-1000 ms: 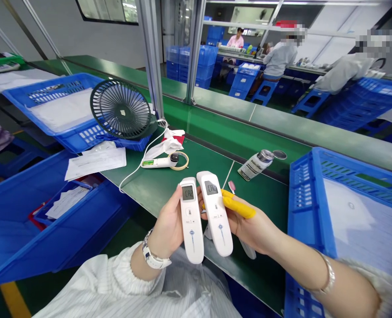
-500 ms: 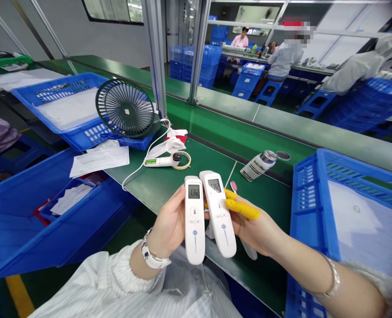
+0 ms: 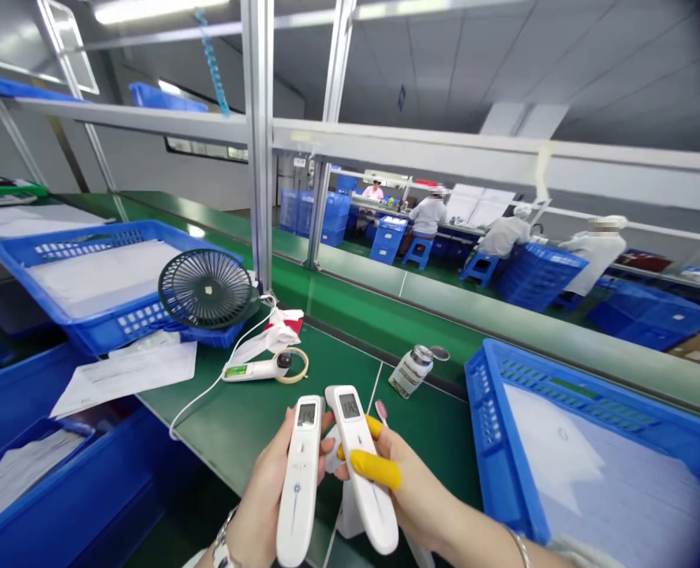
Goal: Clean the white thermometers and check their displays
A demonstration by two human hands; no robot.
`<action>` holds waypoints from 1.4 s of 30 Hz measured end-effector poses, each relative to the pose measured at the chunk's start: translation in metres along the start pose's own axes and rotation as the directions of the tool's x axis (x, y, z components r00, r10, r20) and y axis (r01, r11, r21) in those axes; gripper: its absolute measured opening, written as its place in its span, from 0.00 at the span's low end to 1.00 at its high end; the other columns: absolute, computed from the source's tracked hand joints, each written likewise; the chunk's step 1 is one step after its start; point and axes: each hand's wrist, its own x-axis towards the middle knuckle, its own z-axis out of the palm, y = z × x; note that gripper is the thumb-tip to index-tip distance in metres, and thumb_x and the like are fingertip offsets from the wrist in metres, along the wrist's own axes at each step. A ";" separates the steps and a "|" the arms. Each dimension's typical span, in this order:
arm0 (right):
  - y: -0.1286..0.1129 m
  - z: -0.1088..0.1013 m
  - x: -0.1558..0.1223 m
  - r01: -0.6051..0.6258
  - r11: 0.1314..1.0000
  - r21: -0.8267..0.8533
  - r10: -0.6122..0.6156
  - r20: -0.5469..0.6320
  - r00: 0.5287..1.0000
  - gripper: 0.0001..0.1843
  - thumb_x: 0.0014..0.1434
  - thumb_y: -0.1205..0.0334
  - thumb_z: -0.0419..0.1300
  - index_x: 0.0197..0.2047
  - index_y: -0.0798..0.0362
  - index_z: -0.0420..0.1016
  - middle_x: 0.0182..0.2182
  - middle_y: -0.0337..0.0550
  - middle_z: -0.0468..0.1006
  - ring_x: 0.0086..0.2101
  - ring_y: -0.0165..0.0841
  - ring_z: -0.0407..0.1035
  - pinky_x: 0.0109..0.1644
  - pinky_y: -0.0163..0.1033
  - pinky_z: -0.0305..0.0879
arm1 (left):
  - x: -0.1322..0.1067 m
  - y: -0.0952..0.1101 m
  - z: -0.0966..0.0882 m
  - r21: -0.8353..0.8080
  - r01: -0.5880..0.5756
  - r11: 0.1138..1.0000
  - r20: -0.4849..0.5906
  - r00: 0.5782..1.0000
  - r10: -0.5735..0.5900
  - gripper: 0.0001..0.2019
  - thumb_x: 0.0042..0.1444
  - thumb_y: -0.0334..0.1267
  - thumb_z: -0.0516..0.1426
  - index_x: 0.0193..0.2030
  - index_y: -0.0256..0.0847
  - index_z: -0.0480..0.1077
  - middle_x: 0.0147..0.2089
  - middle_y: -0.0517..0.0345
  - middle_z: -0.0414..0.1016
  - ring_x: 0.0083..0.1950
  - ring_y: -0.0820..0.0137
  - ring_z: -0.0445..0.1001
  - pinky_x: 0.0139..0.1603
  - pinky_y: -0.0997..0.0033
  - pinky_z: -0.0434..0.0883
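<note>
My left hand (image 3: pixel 260 485) is closed around a white handheld thermometer (image 3: pixel 298 489), its lit display facing me. A second white thermometer (image 3: pixel 380 517) is gripped by my right hand (image 3: pixel 414 481), which wears yellow finger cots on its thumb and at least one finger. The two devices are held upright side by side, tops close together. Behind my right hand a pink-tipped tool (image 3: pixel 381 410) lies on the green bench, partly hidden. Other white pieces (image 3: pixel 350 517) show below and between the devices. Another thermometer (image 3: pixel 258 369) lies on the bench, its green-coloured handle section showing.
A tape roll (image 3: pixel 302 375), a small dark fan (image 3: pixel 206 289) with a white cable, and a metal-topped bottle (image 3: pixel 409 372) stand or lie on the bench. Blue crates flank it: one at right (image 3: pixel 483 442), one at left (image 3: pixel 83 335). People sit and stand at benches beyond.
The view has tilted up, so the bench and hands sit lower in the picture. Both hands keep hold of their thermometers, which now lean slightly farther apart at the bottom.
</note>
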 end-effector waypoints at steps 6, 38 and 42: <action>-0.036 -0.012 -0.027 0.124 0.992 0.035 -0.111 -0.260 0.959 0.21 0.50 0.55 0.66 0.46 0.51 0.67 0.30 0.40 0.76 0.25 0.26 0.73 0.28 0.27 0.66 | -0.008 -0.002 -0.009 -0.011 -0.027 1.000 0.063 0.998 0.028 0.24 0.52 0.37 0.61 0.56 0.41 0.63 0.42 0.53 0.76 0.31 0.75 0.76 0.29 0.80 0.74; -0.001 0.051 -0.025 -0.040 0.991 0.125 0.074 -0.279 0.957 0.15 0.51 0.52 0.63 0.36 0.55 0.76 0.24 0.43 0.76 0.25 0.30 0.70 0.31 0.34 0.71 | -0.045 0.002 0.000 -0.070 -0.219 0.973 0.192 0.954 0.228 0.18 0.59 0.47 0.51 0.36 0.31 0.71 0.27 0.53 0.70 0.26 0.74 0.70 0.30 0.74 0.71; 0.007 0.049 -0.023 -0.018 0.996 0.086 0.045 -0.319 0.947 0.22 0.42 0.48 0.68 0.36 0.56 0.77 0.26 0.45 0.78 0.26 0.31 0.70 0.32 0.35 0.71 | -0.047 -0.002 -0.010 0.076 -0.362 0.929 0.274 0.904 0.330 0.10 0.49 0.30 0.61 0.38 0.36 0.67 0.27 0.59 0.70 0.29 0.74 0.70 0.32 0.72 0.70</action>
